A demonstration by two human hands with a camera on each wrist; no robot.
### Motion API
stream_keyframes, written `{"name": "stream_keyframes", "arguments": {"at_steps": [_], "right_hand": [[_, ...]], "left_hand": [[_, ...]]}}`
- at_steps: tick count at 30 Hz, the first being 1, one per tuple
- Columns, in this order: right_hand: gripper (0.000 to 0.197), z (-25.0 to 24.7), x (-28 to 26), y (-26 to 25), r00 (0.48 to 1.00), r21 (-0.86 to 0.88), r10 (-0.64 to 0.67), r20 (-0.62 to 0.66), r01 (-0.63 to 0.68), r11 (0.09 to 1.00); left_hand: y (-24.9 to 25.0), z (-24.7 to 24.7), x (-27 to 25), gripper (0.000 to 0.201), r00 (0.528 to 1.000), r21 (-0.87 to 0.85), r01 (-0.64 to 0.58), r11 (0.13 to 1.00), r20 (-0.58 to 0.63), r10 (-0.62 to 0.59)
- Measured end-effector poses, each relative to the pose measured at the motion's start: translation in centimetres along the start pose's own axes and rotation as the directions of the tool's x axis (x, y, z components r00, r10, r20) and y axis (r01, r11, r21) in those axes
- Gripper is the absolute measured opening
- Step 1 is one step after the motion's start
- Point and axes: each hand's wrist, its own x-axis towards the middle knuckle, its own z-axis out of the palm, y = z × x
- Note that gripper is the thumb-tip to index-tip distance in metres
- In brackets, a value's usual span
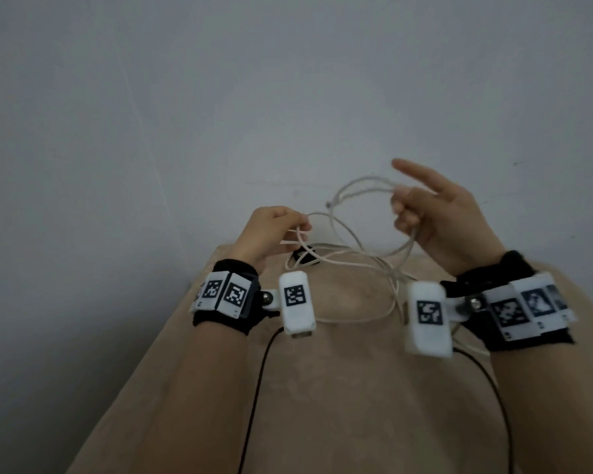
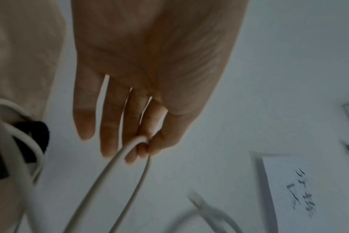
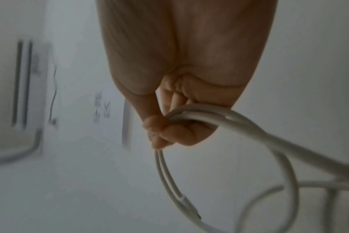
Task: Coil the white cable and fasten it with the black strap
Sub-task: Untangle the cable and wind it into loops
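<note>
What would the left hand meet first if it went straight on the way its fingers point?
Probably nothing solid soon. The left hand, pinching the cable, points up and away from the table. Beyond its fingers the left wrist view shows only the pale wall, though depth is unclear.

Beige cloth-covered surface (image 1: 322, 388) beneath and behind both hands. Pale grey wall (image 1: 220, 97) beyond the fingertips. White sheet with dark handwriting (image 2: 301, 195) past the left hand's thumb side.
</note>
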Motion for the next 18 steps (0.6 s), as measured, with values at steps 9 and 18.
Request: {"name": "stream_keyframes", "arguments": {"at_steps": [9,18], "right_hand": [[0.025,-0.4,0.1,-0.9,0.994,0.22,-0.079,-0.072,0.093,0.971],[0.01,2.6,-0.6,0.6,0.951,-0.08,0.171,0.258,-0.155,0.985]], "left_hand": [[-0.1,-0.2,0.3,0.013,0.998,0.19,-0.033,0.981,0.056,0.022],[4.1,1.2,-2.3,0.045,0.903,-0.027,-0.171,0.985,0.395,0.168]]}}
